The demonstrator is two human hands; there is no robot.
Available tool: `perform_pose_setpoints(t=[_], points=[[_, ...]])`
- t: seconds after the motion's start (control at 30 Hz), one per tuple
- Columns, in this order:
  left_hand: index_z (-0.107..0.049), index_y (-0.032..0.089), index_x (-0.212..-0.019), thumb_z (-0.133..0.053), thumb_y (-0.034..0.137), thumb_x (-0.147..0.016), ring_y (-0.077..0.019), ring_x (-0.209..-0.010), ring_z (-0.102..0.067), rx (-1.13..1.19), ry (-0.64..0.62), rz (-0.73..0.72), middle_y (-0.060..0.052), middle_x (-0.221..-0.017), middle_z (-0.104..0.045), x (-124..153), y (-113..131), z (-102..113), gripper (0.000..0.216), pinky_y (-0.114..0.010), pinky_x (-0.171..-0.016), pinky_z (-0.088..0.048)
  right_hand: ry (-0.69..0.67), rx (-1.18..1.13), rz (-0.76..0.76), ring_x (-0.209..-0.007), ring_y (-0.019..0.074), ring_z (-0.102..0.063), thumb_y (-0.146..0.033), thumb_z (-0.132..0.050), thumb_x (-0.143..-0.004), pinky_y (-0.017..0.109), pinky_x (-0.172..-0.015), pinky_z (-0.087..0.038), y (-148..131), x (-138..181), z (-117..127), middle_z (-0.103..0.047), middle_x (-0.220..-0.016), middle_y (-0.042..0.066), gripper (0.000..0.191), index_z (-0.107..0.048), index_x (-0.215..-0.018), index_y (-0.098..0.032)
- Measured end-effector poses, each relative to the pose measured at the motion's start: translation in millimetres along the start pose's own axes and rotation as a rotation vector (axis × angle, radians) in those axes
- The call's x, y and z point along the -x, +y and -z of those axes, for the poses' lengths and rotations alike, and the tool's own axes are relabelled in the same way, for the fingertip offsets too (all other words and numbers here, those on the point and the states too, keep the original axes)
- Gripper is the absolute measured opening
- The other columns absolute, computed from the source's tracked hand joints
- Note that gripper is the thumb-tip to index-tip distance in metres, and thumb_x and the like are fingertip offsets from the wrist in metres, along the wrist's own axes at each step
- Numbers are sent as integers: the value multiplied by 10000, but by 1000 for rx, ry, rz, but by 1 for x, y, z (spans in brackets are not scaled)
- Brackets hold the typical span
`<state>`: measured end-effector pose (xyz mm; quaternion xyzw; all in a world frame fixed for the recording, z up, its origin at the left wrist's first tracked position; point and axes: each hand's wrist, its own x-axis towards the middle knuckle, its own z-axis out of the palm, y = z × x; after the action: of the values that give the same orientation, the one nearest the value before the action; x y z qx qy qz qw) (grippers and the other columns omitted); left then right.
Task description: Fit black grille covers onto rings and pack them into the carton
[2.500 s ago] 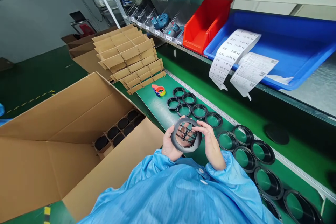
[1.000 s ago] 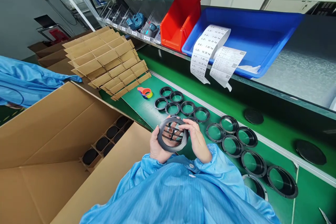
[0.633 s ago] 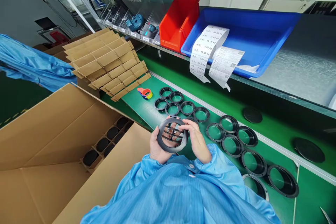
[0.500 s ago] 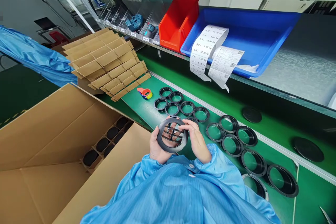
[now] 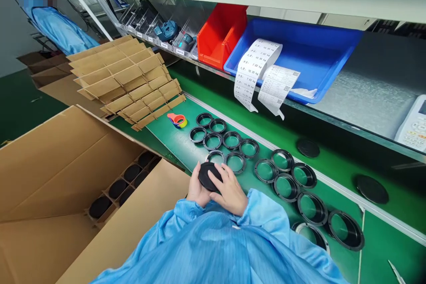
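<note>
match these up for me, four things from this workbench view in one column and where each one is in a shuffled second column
Things:
1. black round disc
2. white printed paper slips
3. black round pieces
4. red plastic bin

Places:
A. on the shelf beside the blue plastic tray
B. inside the open brown cardboard box
C. held between the left hand and right hand
D. hanging over the front of the blue plastic tray

Pairs: 1C, 2D, 3B, 4A

Left hand cups upward; right hand arches above, fingers spread.
</note>
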<state>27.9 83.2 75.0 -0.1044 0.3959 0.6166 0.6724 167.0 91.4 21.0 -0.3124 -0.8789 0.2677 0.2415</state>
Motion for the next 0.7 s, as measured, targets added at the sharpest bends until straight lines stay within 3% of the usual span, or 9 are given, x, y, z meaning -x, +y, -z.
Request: perform_pose_setpoints(t=[0.1, 0.17, 0.33, 0.4, 0.47, 0.53, 0.6, 0.7], points=[[-659, 165, -840, -577, 375, -954, -182, -733, -709, -32, 112, 21, -38, -750, -711, -13, -4, 9, 252, -334, -845, -597, -128, -53, -93, -1505, 373, -157, -530, -523, -969, 588, -1211, -259, 10, 4, -15, -252, -1626, 192, 694, -392, -1550, -175], [-668, 167, -844, -605, 348, -936, -197, -759, -719, -74, 134, 47, -31, -732, -709, -17, -5, 11, 213, -338, -846, -596, -174, -147, -147, -1521, 357, -143, -519, -580, -941, 563, -1229, -226, 16, 3, -20, -210, -1640, 199, 784, -308, -1585, -165], [-711, 142, -957, -679, 344, -883, -262, -898, -734, -202, 68, 162, -70, -786, -738, -24, -5, 10, 217, -362, -888, -583, -230, -335, -317, -1540, 397, 12, -602, -860, -623, 586, -1228, -164, 29, -15, -23, 60, -1656, 241, 1360, -46, -1625, -173], [-706, 146, -1086, -697, 345, -873, -267, -960, -728, -242, 44, 158, -79, -891, -758, -30, -3, 13, 291, -351, -906, -574, -256, -370, -311, -1539, 388, -14, -611, -888, -555, 566, -1229, -171, 34, -24, -26, 14, -1651, 230, 1443, -10, -1625, -201], [-666, 174, -1221, -707, 386, -871, -274, -1037, -710, -304, 39, 162, -92, -1056, -752, -39, 2, 19, 412, -347, -913, -569, -275, -365, -307, -1514, 376, -139, -586, -907, -519, 536, -1215, -230, 41, -31, -31, -133, -1616, 212, 1461, -22, -1625, -228], [-612, 232, -1318, -698, 465, -871, -293, -1130, -672, -417, 76, 203, -105, -1271, -682, -51, 7, 27, 511, -374, -911, -570, -230, -268, -384, -1448, 386, -265, -537, -916, -508, 536, -1179, -294, 55, -36, -36, -242, -1553, 204, 1433, -72, -1625, -234], [-573, 287, -1358, -665, 517, -884, -309, -1212, -622, -551, 162, 231, -102, -1469, -538, -65, 14, 35, 535, -406, -892, -576, -92, -59, -522, -1397, 412, -312, -493, -901, -534, 562, -1159, -298, 75, -40, -38, -270, -1519, 213, 1347, -153, -1619, -216], [-574, 243, -1334, -622, 403, -930, -294, -1222, -610, -611, 258, 222, -114, -1573, -398, -83, 22, 45, 437, -365, -856, -586, 77, 262, -650, -1374, 442, -321, -474, -870, -574, 600, -1166, -233, 111, -49, -35, -277, -1511, 242, 1240, -244, -1602, -179]])
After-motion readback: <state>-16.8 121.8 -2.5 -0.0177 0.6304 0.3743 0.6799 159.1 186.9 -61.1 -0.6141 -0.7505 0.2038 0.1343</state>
